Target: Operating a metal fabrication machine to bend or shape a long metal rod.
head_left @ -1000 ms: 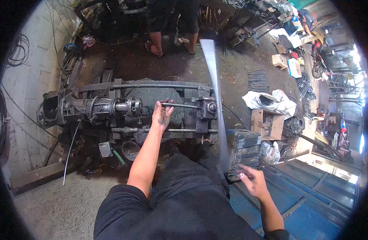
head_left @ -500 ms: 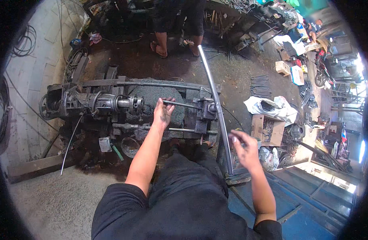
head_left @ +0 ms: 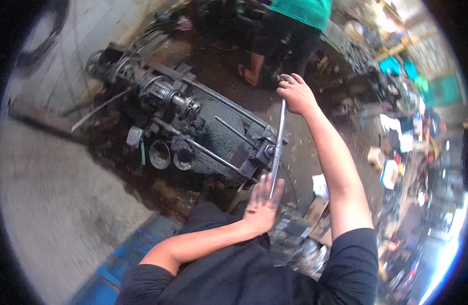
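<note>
A long metal bar [head_left: 280, 132] slants across the end of a greasy machine [head_left: 165, 94], passing over a block with a nut-like end [head_left: 269, 151]. At the bar's far end my right hand [head_left: 296, 94] has its fingers curled round it. My left hand [head_left: 262, 208] lies at the near end, fingers stretched out and pressed flat against the bar rather than wrapped round it. From the block a thin steel rod [head_left: 235, 131] points toward the machine's round chuck-like head [head_left: 188, 108]; its free end stands apart from that head.
Dark metal chips [head_left: 213, 137] fill the machine bed between two guide rails. Two ring-shaped parts [head_left: 160, 154] sit beside it. A person in a green shirt [head_left: 302, 12] stands beyond the machine. Boxes [head_left: 390, 174] and scrap lie to the right, a wall [head_left: 91, 30] on the left.
My left hand has left the thin rod and moved to the bar's near end. My right hand has gone to the far end and taken hold. The view has turned.
</note>
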Tool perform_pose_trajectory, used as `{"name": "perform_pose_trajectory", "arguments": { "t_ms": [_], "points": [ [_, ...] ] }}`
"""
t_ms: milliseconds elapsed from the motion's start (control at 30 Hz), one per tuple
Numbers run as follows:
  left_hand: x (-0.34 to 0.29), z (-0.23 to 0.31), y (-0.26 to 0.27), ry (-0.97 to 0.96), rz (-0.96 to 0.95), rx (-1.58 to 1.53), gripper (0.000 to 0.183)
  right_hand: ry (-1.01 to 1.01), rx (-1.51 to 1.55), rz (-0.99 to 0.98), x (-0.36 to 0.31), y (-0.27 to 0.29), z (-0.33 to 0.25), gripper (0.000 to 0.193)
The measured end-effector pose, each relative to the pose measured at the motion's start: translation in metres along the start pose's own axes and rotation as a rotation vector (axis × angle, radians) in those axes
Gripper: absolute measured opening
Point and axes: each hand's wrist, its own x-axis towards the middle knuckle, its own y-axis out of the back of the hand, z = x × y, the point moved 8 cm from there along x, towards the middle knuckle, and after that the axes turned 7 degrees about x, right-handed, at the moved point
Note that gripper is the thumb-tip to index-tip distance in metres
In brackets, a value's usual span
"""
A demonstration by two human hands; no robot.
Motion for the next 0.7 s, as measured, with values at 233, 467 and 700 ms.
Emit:
{"name": "perform_pose_trajectory", "arguments": {
  "t_ms": [233, 467, 700],
  "points": [
    [-0.054, -0.041, -0.004, 0.815, -0.29, -0.322, 0.037, 0.073, -0.025, -0.054, -0.007, -0.022, 0.015, 0.011],
    [-0.053, -0.081, 0.013, 0.499, 0.058, 0.56, 0.017, -0.027, 0.023, -0.158, -0.056, -0.037, 0.031, 0.009],
    [-0.035, -0.14, 0.03, 0.79, -0.16, 0.389, 0.022, -0.143, 0.108, -0.139, -0.077, -0.029, 0.044, 0.018]
  ]
}}
